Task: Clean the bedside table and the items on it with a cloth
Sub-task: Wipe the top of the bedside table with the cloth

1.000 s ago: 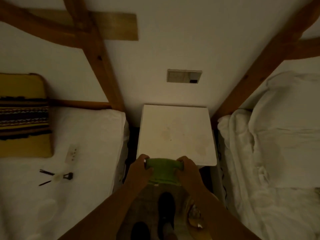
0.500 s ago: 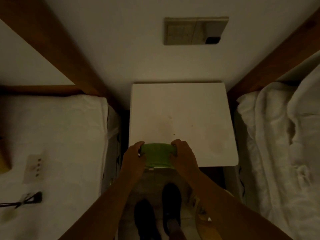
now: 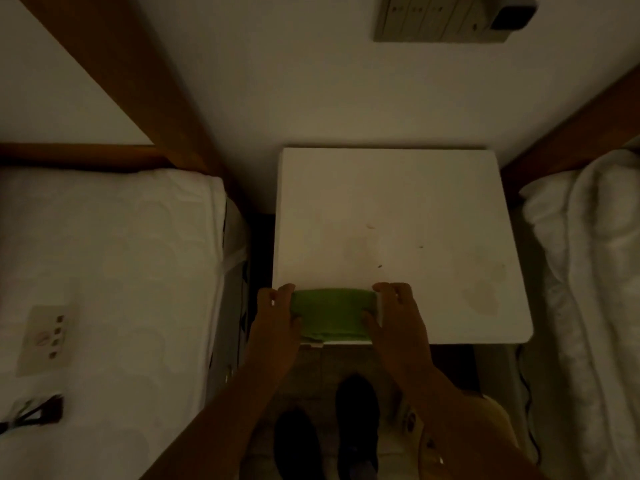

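Observation:
A white bedside table [image 3: 391, 216] stands against the wall between two beds, its top bare with faint stains and a few dark specks. A folded green cloth [image 3: 332, 315] lies on the table's front edge. My left hand [image 3: 277, 323] grips the cloth's left end and my right hand [image 3: 396, 317] grips its right end, thumbs on the cloth.
A bed with white bedding [image 3: 114, 271] lies to the left, carrying a small flat remote-like item [image 3: 46, 337] and a dark object [image 3: 38, 408]. Rumpled white bedding [image 3: 588, 271] is at the right. A wall socket panel [image 3: 450, 19] sits above. My shoes [image 3: 356, 417] stand below the table.
The view has moved closer to the table and down. Both hands have carried the cloth forward from in front of the table onto its front edge.

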Available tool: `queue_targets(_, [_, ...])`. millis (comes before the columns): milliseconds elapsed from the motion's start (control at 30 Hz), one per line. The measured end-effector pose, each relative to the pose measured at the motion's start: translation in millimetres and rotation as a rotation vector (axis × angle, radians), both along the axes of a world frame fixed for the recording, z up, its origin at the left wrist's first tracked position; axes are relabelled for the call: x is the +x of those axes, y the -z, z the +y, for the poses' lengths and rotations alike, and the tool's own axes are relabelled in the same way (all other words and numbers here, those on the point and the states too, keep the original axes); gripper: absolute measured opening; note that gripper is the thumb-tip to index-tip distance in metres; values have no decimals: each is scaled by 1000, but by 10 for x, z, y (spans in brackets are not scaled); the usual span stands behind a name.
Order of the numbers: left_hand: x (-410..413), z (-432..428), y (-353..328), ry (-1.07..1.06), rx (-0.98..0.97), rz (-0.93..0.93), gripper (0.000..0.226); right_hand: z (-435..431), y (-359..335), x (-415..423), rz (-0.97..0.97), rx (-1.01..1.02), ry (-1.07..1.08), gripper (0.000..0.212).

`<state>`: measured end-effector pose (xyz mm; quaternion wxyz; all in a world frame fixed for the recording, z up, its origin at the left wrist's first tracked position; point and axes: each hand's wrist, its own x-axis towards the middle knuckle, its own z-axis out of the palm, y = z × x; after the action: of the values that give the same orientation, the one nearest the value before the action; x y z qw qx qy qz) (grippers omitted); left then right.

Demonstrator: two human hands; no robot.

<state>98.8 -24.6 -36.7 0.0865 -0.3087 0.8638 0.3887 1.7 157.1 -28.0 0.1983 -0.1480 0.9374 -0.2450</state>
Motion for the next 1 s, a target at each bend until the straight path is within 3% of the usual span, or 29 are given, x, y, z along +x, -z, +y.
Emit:
queue_targets(133, [130, 71, -55, 212, -266, -7, 42, -52, -112, 308, 208, 1, -131, 49])
queue_targets(167, [165, 117, -85, 209, -257, 21, 44, -82, -121, 413, 258, -3, -180, 53])
queue_targets(200, [190, 194, -157, 259, -198, -9, 52, -115, -120, 507, 265, 16, -250, 58])
queue_targets(300, [233, 369, -241, 542, -313, 17, 82, -191, -49, 688, 133, 307, -496, 71])
queue_targets(433, [215, 371, -219, 700, -391, -118, 84, -165, 32, 732, 128, 423, -503, 75])
queue_targets(533, [205, 348, -145, 709, -460, -100, 83, -138, 93, 717, 86, 408, -554, 76])
queue_targets(733, [-281, 90, -16, 678, -357, -45, 81, -256, 153, 169, 2, 188, -456, 86])
queue_targets(1000, [-1399, -355, 149, 621, -358, -37, 71, -747, 191, -1092, -23, 101, -394, 70])
